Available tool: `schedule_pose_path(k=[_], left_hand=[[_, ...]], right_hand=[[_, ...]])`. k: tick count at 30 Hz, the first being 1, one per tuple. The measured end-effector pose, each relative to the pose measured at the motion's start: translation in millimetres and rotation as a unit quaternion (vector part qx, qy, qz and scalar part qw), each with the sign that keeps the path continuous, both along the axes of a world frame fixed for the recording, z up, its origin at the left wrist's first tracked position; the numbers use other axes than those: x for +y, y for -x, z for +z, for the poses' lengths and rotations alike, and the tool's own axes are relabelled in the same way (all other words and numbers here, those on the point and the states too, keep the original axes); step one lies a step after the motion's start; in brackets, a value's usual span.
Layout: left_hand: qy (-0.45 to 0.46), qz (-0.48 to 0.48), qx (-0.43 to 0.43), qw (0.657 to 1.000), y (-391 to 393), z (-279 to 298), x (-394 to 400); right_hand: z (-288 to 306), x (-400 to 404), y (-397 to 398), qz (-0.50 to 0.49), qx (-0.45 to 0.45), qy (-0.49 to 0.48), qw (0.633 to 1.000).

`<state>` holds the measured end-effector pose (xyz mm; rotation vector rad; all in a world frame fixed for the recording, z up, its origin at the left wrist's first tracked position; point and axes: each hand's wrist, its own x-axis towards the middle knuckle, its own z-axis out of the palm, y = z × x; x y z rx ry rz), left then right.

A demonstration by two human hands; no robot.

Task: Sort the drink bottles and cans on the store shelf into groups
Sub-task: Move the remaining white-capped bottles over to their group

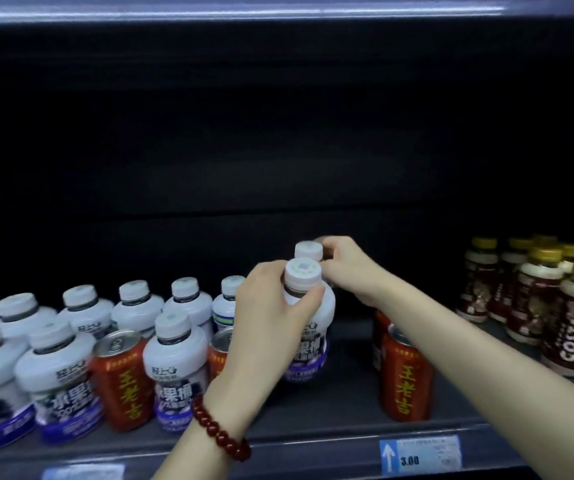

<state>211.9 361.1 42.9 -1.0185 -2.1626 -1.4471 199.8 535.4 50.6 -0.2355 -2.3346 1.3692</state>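
My left hand (271,317), with a red bead bracelet at the wrist, grips a white squat bottle (311,327) by its neck at mid shelf. Behind it stands a second white bottle whose cap (308,250) my right hand (347,268) holds from the right. Several more white bottles (174,362) crowd the left part of the shelf. Red cans are mixed among them: one (122,379) at front left, one (219,351) partly hidden behind my left hand, and another (405,382) under my right forearm.
Brown Costa coffee bottles with gold caps (569,323) stand grouped at the right. The grey shelf floor (344,403) shows between my arms. A blue price tag reading 3.00 (420,453) sits on the shelf's front edge. The back of the shelf is dark.
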Motion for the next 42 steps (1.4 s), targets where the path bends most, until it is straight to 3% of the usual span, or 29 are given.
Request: schedule_pose_path(k=[6, 14, 29, 36, 39, 42], left_hand=[[0.061, 0.010, -0.040, 0.997, 16.8, -23.6, -2.6], [0.161, 0.046, 0.015, 0.986, 15.7, -36.4, 1.9], [0.183, 0.102, -0.008, 0.978, 30.5, -50.1, 1.9], [0.139, 0.064, 0.014, 0.988, 30.6, -41.5, -20.3], [0.081, 0.084, 0.041, 0.992, 35.3, -33.0, -49.2], [0.054, 0.129, 0.047, 0.989, 50.8, -18.0, -90.0]], right_hand=[[-30.1, -4.9, 23.8, 0.038, -0.084, -0.028, 0.995], [-33.5, -16.1, 25.2, 0.080, -0.110, 0.009, 0.991], [-45.5, -20.8, 32.2, 0.065, -0.106, 0.062, 0.990], [-28.5, -23.7, 35.2, -0.021, -0.062, 0.016, 0.998], [-12.5, -34.2, 25.8, -0.072, 0.019, -0.059, 0.995], [2.8, -62.0, 9.3, -0.059, 0.106, -0.136, 0.983]])
